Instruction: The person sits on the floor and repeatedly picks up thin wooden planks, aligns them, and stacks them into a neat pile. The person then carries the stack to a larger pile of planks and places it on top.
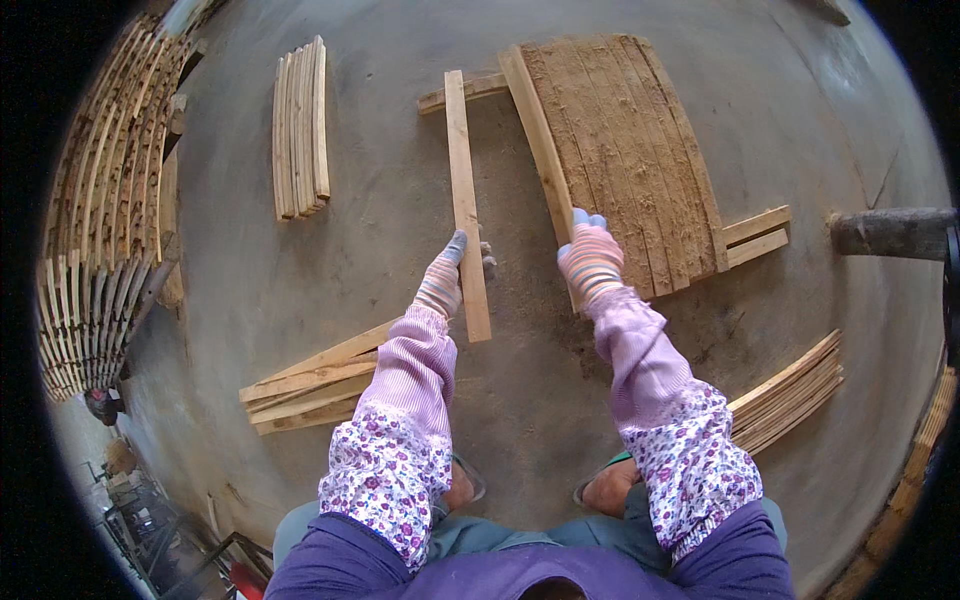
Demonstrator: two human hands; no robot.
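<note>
My left hand [447,275], in a striped glove with grey fingertips, is closed round a narrow wooden slat [462,170]. The slat points away from me, its far end by a short wooden crosspiece [484,91]. My right hand [592,252], gloved in orange and grey stripes, grips the near part of a pale wooden slat [536,130]. This second slat stands along the left side of a row of rough, sawdust-covered boards [620,150]. Part of it is hidden under my right fingers.
A small slat bundle [302,130] lies at the far left. Loose slats [315,388] are by my left forearm, and another pile [790,395] is at right. Tall stacked wood [110,180] lines the left. Two support slats [758,236] jut out near a pole [890,232].
</note>
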